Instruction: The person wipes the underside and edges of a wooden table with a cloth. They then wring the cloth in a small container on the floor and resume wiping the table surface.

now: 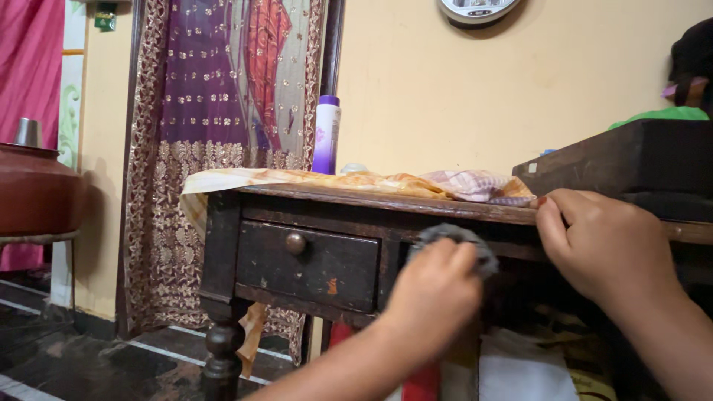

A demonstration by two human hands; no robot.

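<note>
Up against the dark front rail of the wooden table (312, 194) sits a grey scrubbing pad (454, 236), a rough round wad pressed to the wood just right of the drawer (306, 266). The left hand (431, 297) lies directly below it, at six o'clock from the pad, its fingers curled over the pad's lower edge and gripping it against the rail; the hand is blurred, so the finger positions cannot be told more finely. At about three o'clock from the pad, a little higher, the right hand (598, 245) rests on the table's front edge, fingers bent and pressed together, fingertips hooked over the lip of the top. The two hands are near each other but apart.

At nine o'clock from the pad the drawer shows a round knob (295, 243). At twelve o'clock, on the tabletop, lies a crumpled orange and checked cloth (356, 180), with a white and purple bottle (326, 134) standing behind it at eleven o'clock. Farther left hangs a purple embroidered curtain (215, 111), and at the far left edge stands a large brown pot (33, 189).
</note>
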